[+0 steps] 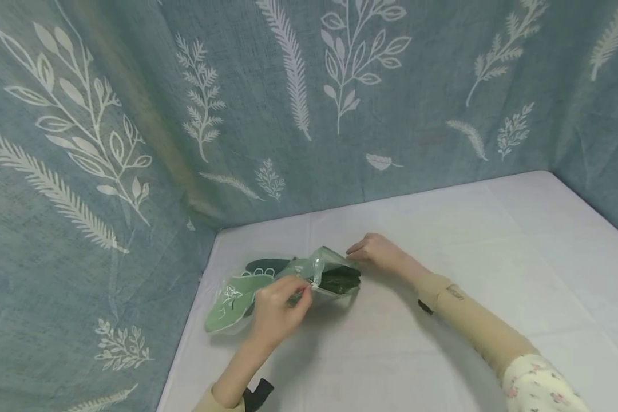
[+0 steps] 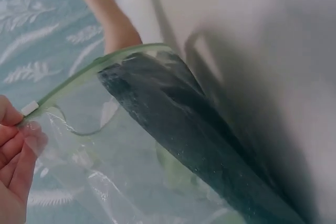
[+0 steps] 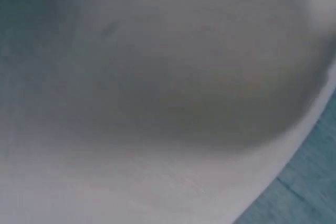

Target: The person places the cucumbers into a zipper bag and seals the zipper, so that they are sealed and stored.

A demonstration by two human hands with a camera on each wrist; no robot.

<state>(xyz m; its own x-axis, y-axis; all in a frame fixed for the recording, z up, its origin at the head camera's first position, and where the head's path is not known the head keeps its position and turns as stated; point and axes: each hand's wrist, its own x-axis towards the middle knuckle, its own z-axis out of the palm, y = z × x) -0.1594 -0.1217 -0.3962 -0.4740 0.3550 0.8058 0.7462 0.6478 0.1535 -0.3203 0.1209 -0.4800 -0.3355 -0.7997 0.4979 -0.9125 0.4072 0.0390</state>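
Note:
A clear plastic zip bag [image 1: 316, 264] with a green zip edge stands with its mouth open on the table. My left hand [image 1: 280, 300] pinches the zip edge at a small white slider [image 2: 30, 108] between thumb and fingers. A dark green sheet-like piece [image 2: 173, 114] shows at the mouth; whether it is contents or the bag's wall, I cannot tell. My right hand [image 1: 378, 253] grips the far end of the zip edge, its fingertips partly hidden behind the bag in the left wrist view. The right wrist view shows neither the hand nor the bag clearly.
Left of my left hand, a light green shape [image 1: 239, 300] with white lines and a dark green one [image 1: 265, 266] lie under clear plastic. A white cloth covers the table [image 1: 468, 257]. Blue-green leaf-patterned curtains [image 1: 417, 114] hang along its back and left side.

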